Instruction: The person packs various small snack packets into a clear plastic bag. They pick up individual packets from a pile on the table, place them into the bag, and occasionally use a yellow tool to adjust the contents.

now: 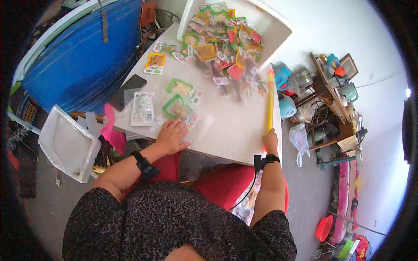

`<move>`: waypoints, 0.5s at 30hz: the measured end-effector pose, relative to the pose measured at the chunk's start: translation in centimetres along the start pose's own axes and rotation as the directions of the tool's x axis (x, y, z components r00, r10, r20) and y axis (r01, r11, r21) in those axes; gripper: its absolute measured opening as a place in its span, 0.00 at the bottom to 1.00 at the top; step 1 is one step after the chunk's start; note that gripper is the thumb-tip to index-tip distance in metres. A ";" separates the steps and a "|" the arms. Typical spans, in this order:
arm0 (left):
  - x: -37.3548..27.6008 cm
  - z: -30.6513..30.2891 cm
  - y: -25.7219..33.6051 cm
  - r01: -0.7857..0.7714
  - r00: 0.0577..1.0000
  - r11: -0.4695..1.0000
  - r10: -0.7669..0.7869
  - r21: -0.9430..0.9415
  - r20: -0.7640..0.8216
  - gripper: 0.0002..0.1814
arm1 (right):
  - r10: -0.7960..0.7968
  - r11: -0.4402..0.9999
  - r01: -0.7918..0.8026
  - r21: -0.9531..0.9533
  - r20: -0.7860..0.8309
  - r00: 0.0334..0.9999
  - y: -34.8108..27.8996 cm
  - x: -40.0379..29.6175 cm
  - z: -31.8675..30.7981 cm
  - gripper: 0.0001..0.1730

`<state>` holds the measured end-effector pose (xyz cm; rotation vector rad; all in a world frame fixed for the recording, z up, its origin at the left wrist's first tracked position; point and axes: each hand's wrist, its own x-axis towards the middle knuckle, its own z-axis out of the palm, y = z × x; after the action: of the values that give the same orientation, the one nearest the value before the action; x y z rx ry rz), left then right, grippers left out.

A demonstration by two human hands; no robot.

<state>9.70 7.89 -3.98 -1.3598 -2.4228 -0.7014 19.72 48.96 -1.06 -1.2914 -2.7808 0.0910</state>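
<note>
My left hand (172, 135) lies palm down near the table's front edge, its fingertips touching a small green-edged food packet (178, 107). A second green-edged packet (179, 87) lies just beyond, and clear plastic seems to surround both. Left of that hand, a white printed pouch (142, 109) rests on a clear plastic bag (132, 131). My right hand (270, 141) grips the near end of a long yellow rod (270, 104) with orange ends, which runs along the table's right edge. Its fingers are partly hidden from above.
A white foam box (277, 31) lies tipped at the back, small food packets (225, 39) spilling from it. A dark phone (134, 83) and an orange packet (154, 63) are at left. Beside the table are a foam lid (70, 143), a blue tub (88, 55) and a cluttered shelf (336, 104).
</note>
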 end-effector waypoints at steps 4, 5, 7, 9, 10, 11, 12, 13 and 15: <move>0.1 -0.1 -0.3 0.012 0.999 1.000 -0.011 -0.025 0.047 0.26 | 0.045 0.995 -0.045 0.088 -0.004 0.999 -0.4 -0.8 -0.9 0.22; 0.0 -0.2 -0.3 0.016 0.999 1.000 -0.015 -0.019 0.044 0.26 | 0.055 0.962 -0.051 0.270 -0.010 0.998 -0.2 -1.1 -0.4 0.23; 0.0 -0.2 -0.2 0.023 0.999 0.999 -0.022 -0.022 0.027 0.26 | 0.081 0.807 -0.051 0.588 -0.025 0.996 0.2 -2.7 -0.7 0.25; 0.0 -0.1 -0.1 0.026 1.000 0.999 -0.026 -0.021 0.013 0.25 | 0.120 0.702 -0.103 0.705 0.025 0.993 0.8 -5.2 -0.9 0.29; -0.1 -0.1 -0.1 0.035 0.999 0.999 -0.034 -0.016 0.008 0.25 | 0.118 0.681 -0.104 0.725 0.032 0.993 0.3 -7.2 -1.3 0.30; -0.1 -0.2 0.0 0.043 0.999 0.999 -0.043 -0.024 0.005 0.25 | 0.025 0.624 -0.055 0.779 0.051 0.998 0.7 -9.1 -1.5 0.31; 0.0 -0.6 0.1 0.046 0.999 0.998 -0.046 -0.031 0.001 0.25 | 0.000 0.566 -0.047 0.823 0.056 0.998 1.3 -10.9 -1.3 0.31; 0.0 -0.9 0.0 0.058 0.998 0.998 -0.058 -0.033 -0.005 0.25 | -0.031 0.520 -0.064 0.852 0.094 0.995 0.7 -12.9 -2.2 0.31; 0.4 -1.0 0.0 0.017 0.997 0.999 -0.019 -0.037 -0.069 0.24 | -0.081 0.543 -0.040 0.839 0.100 0.992 0.5 -15.9 -2.5 0.30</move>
<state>9.54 7.66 -3.00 -1.3065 -2.3825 -0.7875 30.55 37.22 0.72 -0.9585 -2.2274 1.3727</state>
